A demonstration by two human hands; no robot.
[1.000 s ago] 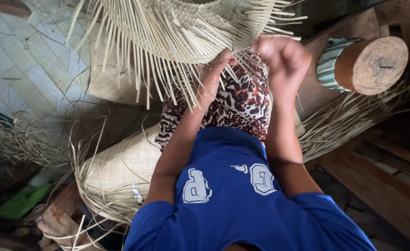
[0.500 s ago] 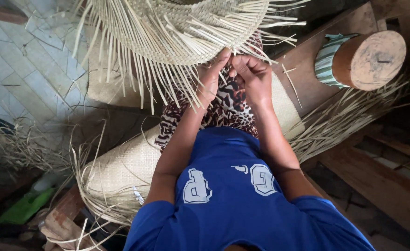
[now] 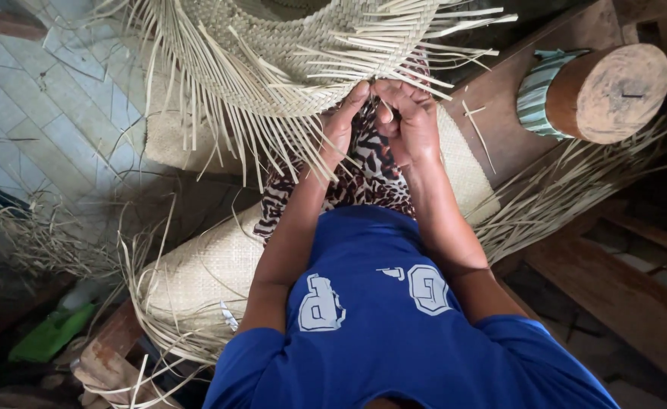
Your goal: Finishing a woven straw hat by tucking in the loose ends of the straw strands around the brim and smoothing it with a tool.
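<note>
The woven hat (image 3: 296,45) is held above the lap, its loose straw strips (image 3: 394,72) pinched at the rim by the left hand (image 3: 342,125) and right hand (image 3: 409,121), both closed on them.

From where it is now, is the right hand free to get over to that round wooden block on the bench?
Probably yes. The right hand is at the edge of the woven straw piece, and only loose strands lie on the bench between it and the wooden block. It would have to let go of the weave first.
</note>
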